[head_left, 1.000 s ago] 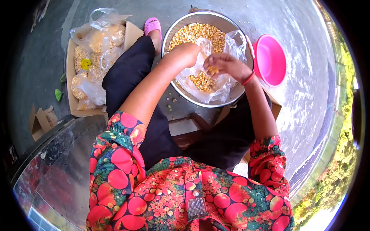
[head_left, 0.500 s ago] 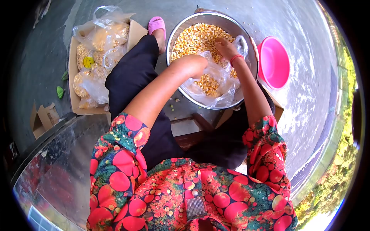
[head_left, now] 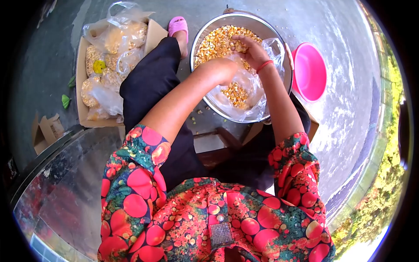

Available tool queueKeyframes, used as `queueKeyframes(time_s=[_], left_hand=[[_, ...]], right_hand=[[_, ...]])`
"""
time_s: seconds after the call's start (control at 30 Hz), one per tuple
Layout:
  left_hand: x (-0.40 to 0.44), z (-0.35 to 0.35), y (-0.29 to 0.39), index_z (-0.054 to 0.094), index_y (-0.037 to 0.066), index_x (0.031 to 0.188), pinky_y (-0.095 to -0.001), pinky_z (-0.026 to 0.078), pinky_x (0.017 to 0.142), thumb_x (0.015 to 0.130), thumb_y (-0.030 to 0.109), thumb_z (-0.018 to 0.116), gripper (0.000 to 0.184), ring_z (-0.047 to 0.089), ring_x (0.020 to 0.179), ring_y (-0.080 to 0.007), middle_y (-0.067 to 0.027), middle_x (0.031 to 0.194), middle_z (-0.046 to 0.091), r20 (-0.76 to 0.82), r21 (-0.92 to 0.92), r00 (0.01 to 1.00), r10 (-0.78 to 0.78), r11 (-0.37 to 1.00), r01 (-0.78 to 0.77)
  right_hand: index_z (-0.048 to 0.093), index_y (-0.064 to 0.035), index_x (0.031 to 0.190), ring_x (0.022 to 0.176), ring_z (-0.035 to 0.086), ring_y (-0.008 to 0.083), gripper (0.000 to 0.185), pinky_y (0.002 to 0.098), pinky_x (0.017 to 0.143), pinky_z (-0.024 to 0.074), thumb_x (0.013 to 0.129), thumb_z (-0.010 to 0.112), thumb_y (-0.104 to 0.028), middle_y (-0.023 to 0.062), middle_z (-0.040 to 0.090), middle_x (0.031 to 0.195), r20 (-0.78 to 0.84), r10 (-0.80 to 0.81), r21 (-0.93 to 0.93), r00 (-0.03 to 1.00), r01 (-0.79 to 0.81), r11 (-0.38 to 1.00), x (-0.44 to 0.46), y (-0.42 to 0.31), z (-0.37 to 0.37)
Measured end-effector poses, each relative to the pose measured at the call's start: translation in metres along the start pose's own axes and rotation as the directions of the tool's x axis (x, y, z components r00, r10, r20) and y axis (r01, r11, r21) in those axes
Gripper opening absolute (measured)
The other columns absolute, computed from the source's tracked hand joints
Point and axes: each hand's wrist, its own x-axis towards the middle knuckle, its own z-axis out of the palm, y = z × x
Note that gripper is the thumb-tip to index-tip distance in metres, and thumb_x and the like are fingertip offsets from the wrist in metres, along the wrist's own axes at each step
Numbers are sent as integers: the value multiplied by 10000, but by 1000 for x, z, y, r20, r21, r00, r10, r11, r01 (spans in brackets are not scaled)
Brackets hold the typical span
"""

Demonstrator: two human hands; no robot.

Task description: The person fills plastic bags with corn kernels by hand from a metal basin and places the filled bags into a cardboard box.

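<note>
A round metal pot (head_left: 198, 37) stands between and beyond my knees, with loose corn kernels (head_left: 218, 41) in it. Inside its near part lies a clear plastic bag (head_left: 253, 81) partly filled with kernels. My left hand (head_left: 222, 71) is closed at the bag's rim, its fingertips mostly hidden behind the back of the hand. Over the loose kernels, just above the bag, my right hand (head_left: 252, 51) is cupped, with fingers curved and apart from the thumb. Whether kernels lie in its palm is hard to make out.
At the left, a cardboard box (head_left: 81, 105) holds several filled plastic bags (head_left: 113, 65). A pink basin (head_left: 310, 72) touches the area right of the pot. My foot in a pink slipper (head_left: 177, 25) rests between box and pot. Cardboard (head_left: 48, 131) lies lower left.
My right hand went from above the bag into the loose kernels at the far side, then lifted and came back toward the bag. My left hand stays at the bag's rim.
</note>
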Motion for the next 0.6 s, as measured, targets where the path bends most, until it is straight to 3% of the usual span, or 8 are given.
queueKeyframes(time_s=[0.07, 0.13, 0.23, 0.37, 0.4, 0.47, 0.53, 0.6], left_hand=[[2, -2, -3, 569, 55, 1037, -363, 448, 774, 692, -12, 529, 353, 568, 913, -294, -166, 975, 583, -42, -18, 999, -15, 1000, 14], [5, -6, -6, 561, 63, 1062, -364, 442, 788, 699, -48, 490, 386, 562, 927, -301, -172, 1000, 573, -77, 25, 997, -31, 999, 33], [7, -7, -9, 549, 75, 1095, -360, 432, 808, 710, -57, 466, 416, 550, 955, -301, -175, 1031, 561, -125, -2, 990, -70, 998, 71], [1, -14, -6, 544, 67, 1101, -357, 430, 812, 705, -67, 466, 425, 546, 962, -301, -179, 1035, 559, -197, -25, 979, -54, 998, 50], [0, -14, -6, 543, 65, 1101, -356, 431, 810, 701, -71, 469, 428, 546, 962, -300, -180, 1035, 558, -213, -30, 976, -35, 999, 29], [0, -13, -4, 542, 65, 1101, -354, 432, 811, 695, -76, 470, 436, 546, 963, -299, -180, 1034, 559, -165, -11, 986, -16, 1000, 15], [0, -13, -1, 542, 66, 1101, -352, 432, 811, 689, -81, 472, 443, 546, 965, -297, -180, 1034, 559, -121, 4, 993, 0, 1000, 1], [-3, -13, 5, 538, 79, 1110, -349, 432, 814, 683, -82, 473, 460, 548, 963, -296, -170, 1036, 561, 18, -13, 998, -67, 998, 67]], right_hand=[[529, -47, 1002, 781, 571, 157, 216, 239, 660, 512, 887, 417, -192, 74, 559, 952, 121, -6, 33, 993, 2, 999, -11, -15, -13], [525, -50, 968, 771, 566, 151, 200, 243, 643, 506, 896, 389, -176, 80, 554, 906, 207, -45, -88, 977, 64, 994, -36, -34, -12], [539, -14, 961, 761, 571, 144, 238, 251, 663, 506, 898, 366, -166, 85, 575, 835, 313, -58, -123, 948, 101, 987, -71, -44, -7], [559, -12, 979, 861, 560, 136, 256, 254, 757, 467, 909, 377, -177, 66, 574, 951, 377, 165, -418, 911, 9, 908, -99, -24, -3], [559, -12, 979, 861, 560, 136, 256, 254, 757, 467, 909, 377, -177, 66, 574, 951, 376, 164, -416, 912, 8, 909, -99, -16, -2], [559, -19, 999, 876, 557, 120, 262, 245, 785, 448, 908, 395, -201, 45, 586, 946, 573, 31, -598, 819, 392, 699, -98, -5, 1], [574, -39, 968, 823, 562, 96, 233, 236, 742, 457, 898, 415, -193, 30, 595, 911, 546, 32, -641, 837, 392, 660, -95, -12, -4], [584, -63, 937, 774, 560, 83, 198, 219, 687, 461, 882, 442, -188, 11, 600, 879, 322, 80, -489, 943, 94, 867, -81, -24, -6]])
